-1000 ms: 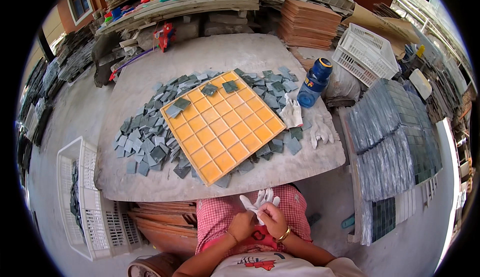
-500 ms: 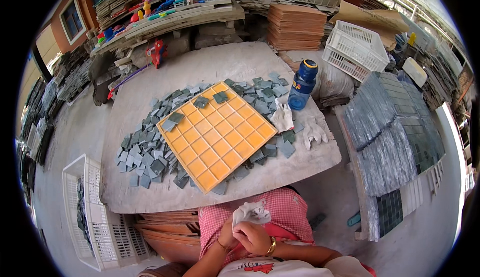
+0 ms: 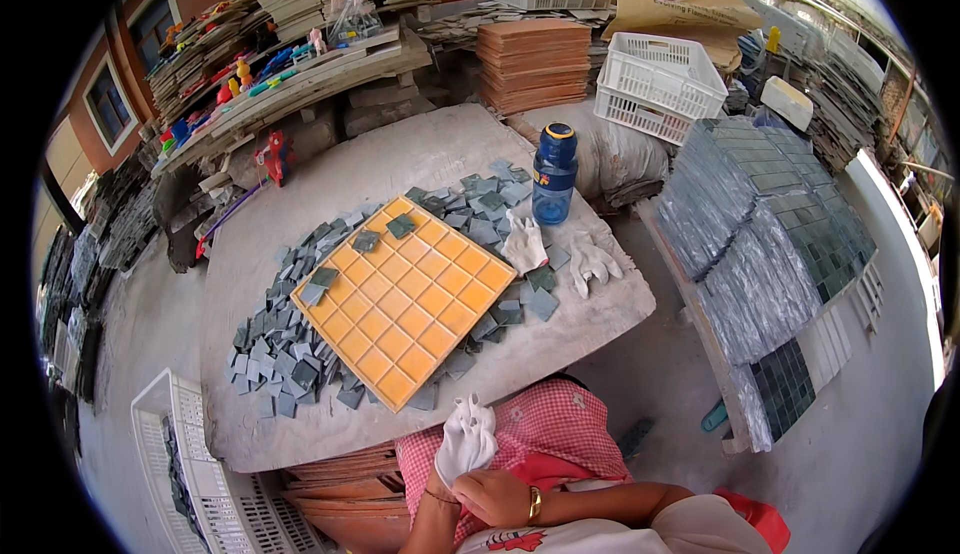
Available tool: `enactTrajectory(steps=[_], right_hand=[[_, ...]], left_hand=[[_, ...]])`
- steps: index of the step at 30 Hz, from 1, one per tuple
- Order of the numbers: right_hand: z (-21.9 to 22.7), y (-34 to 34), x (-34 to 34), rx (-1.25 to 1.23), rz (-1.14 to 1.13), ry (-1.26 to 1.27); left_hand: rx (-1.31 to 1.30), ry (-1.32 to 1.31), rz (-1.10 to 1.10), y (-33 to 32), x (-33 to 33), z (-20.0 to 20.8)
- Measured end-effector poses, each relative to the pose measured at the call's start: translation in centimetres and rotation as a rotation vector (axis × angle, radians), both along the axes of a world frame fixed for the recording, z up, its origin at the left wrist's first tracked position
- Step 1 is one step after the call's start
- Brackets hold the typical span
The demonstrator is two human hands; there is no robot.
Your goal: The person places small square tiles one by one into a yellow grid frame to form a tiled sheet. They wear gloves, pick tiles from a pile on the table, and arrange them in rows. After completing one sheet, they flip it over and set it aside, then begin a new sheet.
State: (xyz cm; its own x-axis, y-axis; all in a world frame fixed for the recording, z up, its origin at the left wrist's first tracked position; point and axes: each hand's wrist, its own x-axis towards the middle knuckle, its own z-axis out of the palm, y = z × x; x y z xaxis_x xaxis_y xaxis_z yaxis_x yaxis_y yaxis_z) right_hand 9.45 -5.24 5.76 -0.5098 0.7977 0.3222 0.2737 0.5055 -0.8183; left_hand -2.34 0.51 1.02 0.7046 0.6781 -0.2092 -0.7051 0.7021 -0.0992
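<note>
At the bottom middle of the frame, a person sat with both hands in the lap. The left hand (image 3: 466,446) was inside a white glove (image 3: 472,422). Its fingers were bent a little and poked up, and I saw nothing in its grip. The right hand (image 3: 494,497) was bare and curled up by the glove's cuff, at the left wrist. Its fingertips were tucked out of sight, so I could not tell if they pinched the cuff.

The glove seemed to be nearly all the way on. The cuff looked bunched, so maybe that bit was not done. The right hand had no glove yet. Two more white gloves lay on the table (image 3: 430,149), right of the middle of the frame: one crumpled glove (image 3: 524,246) near the blue bottle (image 3: 553,179), and one flatter glove (image 3: 594,265) just beside it.

In the middle of the frame, a yellow tray (image 3: 408,304) with lots of little squares rested on a messy heap of gray-green tiles (image 3: 285,359). Only a few loose tiles (image 3: 401,225) sat on it, along its upper left side. Nearly all the squares were bare, so to me the tray looked hardly started. No hand was touching it.
</note>
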Motion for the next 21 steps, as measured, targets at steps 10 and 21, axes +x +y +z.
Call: enactTrajectory(steps=[10, 21], right_hand=[[0.1, -0.2, -0.1, -0.029, 0.044, 0.058], [-2.9, 2.5, 0.3, -0.082, -0.110, 0.087]], left_hand=[[0.207, 0.188, -0.182, 1.5, -0.4, 1.9], [-0.134, -0.102, -0.118, 2.3, -0.3, 6.7]])
